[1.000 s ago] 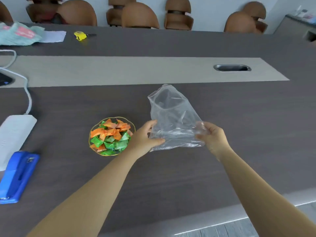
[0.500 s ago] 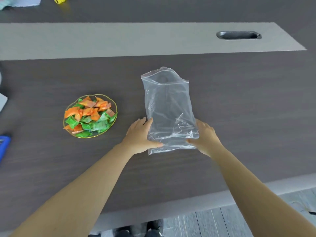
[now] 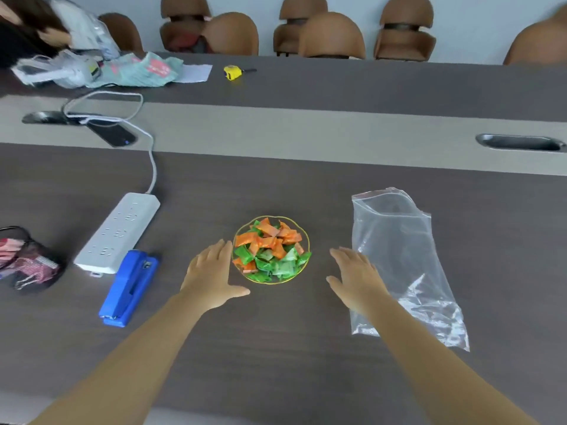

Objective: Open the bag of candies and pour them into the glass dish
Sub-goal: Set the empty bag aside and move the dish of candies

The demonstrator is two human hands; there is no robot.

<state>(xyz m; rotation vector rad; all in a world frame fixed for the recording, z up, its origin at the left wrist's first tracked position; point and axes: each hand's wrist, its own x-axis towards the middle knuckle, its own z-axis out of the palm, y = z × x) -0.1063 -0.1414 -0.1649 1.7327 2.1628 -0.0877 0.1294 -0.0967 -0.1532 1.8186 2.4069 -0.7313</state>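
Note:
A small glass dish with a gold rim (image 3: 302,233) sits on the dark table, heaped with orange and green wrapped candies (image 3: 270,251). The clear plastic bag (image 3: 399,256) lies flat and empty to the right of the dish. My left hand (image 3: 211,273) rests open just left of the dish, fingertips near its rim. My right hand (image 3: 357,279) is open between the dish and the bag, its outer edge over the bag's left side. Neither hand holds anything.
A blue stapler (image 3: 129,288) and a white power strip (image 3: 118,233) lie to the left, with a dark pouch (image 3: 30,262) at the far left. A phone (image 3: 112,133), a yellow tape measure (image 3: 232,72) and a cable slot (image 3: 518,142) lie farther back. Another person and brown chairs are beyond the table.
Both hands have let go of the bag, which now lies flat on the table. They have moved left to either side of the dish, and my view has swung up and left.

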